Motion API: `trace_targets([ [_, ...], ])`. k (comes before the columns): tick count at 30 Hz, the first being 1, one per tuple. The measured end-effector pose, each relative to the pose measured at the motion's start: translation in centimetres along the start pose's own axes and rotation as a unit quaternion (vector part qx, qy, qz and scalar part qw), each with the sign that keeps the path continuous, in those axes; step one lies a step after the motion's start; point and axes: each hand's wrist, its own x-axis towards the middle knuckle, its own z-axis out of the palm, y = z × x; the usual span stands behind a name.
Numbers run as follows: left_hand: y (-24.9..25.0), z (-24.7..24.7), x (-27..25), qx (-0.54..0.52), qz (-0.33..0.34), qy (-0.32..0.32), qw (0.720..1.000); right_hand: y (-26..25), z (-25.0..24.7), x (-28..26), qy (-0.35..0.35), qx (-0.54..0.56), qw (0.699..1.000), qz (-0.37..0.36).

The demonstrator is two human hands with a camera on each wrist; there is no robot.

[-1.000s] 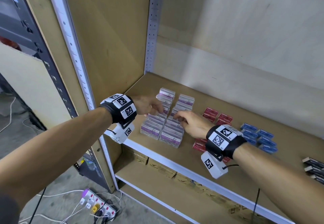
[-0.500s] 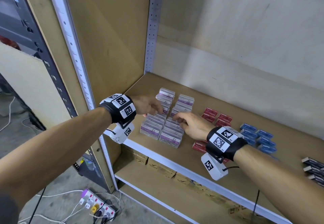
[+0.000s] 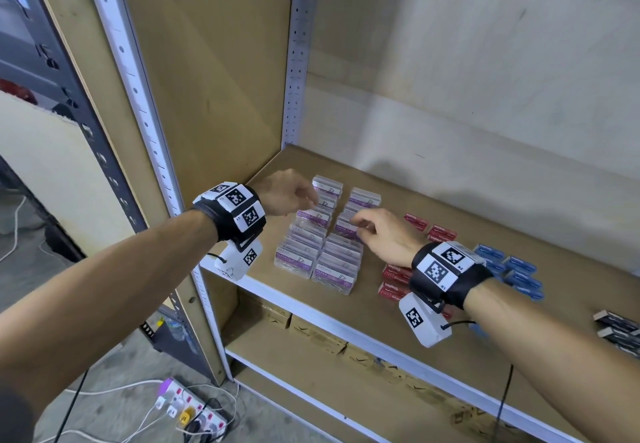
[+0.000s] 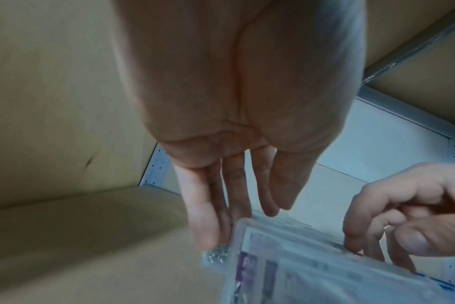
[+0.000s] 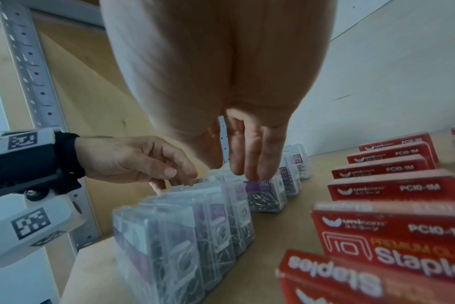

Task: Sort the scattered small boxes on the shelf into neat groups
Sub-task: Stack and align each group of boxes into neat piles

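Clear paper-clip boxes (image 3: 318, 234) with purple labels stand in two columns at the shelf's left end. My left hand (image 3: 309, 204) reaches over the left column; its straight fingers (image 4: 208, 222) lie against the side of a clear box (image 4: 286, 267). My right hand (image 3: 356, 227) is over the right column, and its fingertips (image 5: 257, 172) touch the top of a paper-clip box (image 5: 262, 195). Neither hand lifts anything. Red staple boxes (image 3: 394, 274) and blue boxes (image 3: 519, 269) sit in groups to the right.
Dark boxes (image 3: 616, 328) lie at the shelf's far right. The cabinet side wall (image 3: 207, 96) stands close on the left of my left hand. Brown cartons (image 3: 311, 331) fill the shelf below. A power strip with cables (image 3: 187, 411) lies on the floor.
Both hands have slid a little toward the back of the shelf along the paper-clip columns. The boxes look unmoved.
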Motion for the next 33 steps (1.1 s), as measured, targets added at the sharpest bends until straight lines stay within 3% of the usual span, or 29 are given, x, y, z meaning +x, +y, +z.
trace_targets([
  [2,0.4,-0.3,0.3,0.022,0.0,0.048,0.999,0.2,-0.3,0.5,0.01,-0.011,1.0,0.006],
  [4,0.9,-0.3,0.6,0.044,-0.008,0.055,0.997,0.3,-0.5,1.0,0.01,-0.029,0.999,0.013],
  [16,1.3,0.6,2.0,0.079,-0.009,-0.048,0.996,0.0,-0.1,3.2,-0.022,-0.098,0.994,0.034],
  [33,-0.5,0.8,2.4,0.051,0.027,-0.074,0.996,0.5,0.6,3.2,-0.024,-0.124,0.991,0.034],
])
